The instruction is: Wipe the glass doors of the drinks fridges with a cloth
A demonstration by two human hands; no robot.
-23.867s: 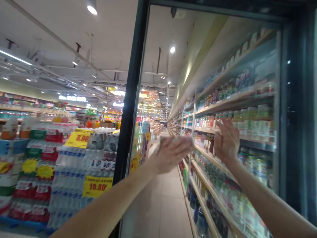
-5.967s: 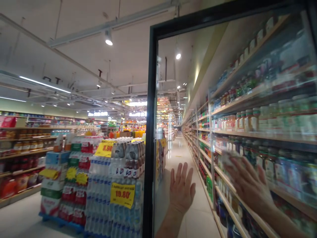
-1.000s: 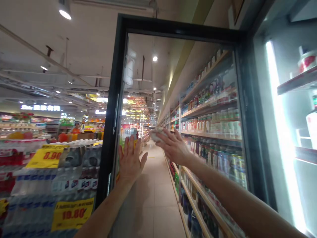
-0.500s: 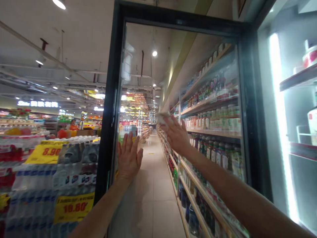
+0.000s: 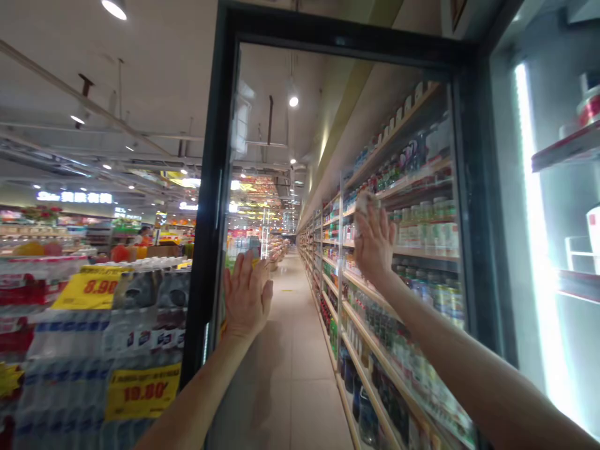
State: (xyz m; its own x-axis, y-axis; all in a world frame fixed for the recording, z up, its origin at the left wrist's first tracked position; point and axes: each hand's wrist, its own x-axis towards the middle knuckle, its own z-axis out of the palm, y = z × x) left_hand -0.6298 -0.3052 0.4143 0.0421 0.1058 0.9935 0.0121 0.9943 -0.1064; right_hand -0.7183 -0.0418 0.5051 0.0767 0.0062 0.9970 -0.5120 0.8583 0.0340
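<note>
A dark-framed glass door (image 5: 337,37) stands swung out in front of me. My left hand (image 5: 246,297) lies against the glass near the left frame, fingers spread and holding nothing. Further right and higher, my right hand (image 5: 375,244) is pressed to the pane with a pale, crumpled cloth (image 5: 367,201) under its fingers. Only the cloth's upper edge shows past the fingertips; the hand and cloth are slightly blurred.
Shelves of bottled drinks (image 5: 422,234) run along the right, seen through the glass. At far right is the lit cooler interior (image 5: 539,250) with its shelves. Stacked packs of bottles (image 5: 70,350) with yellow price signs (image 5: 140,390) stand left. A person (image 5: 143,237) is in the distance.
My right hand has moved right and slightly up across the glass, taking the cloth with it. My left hand has stayed at nearly the same spot.
</note>
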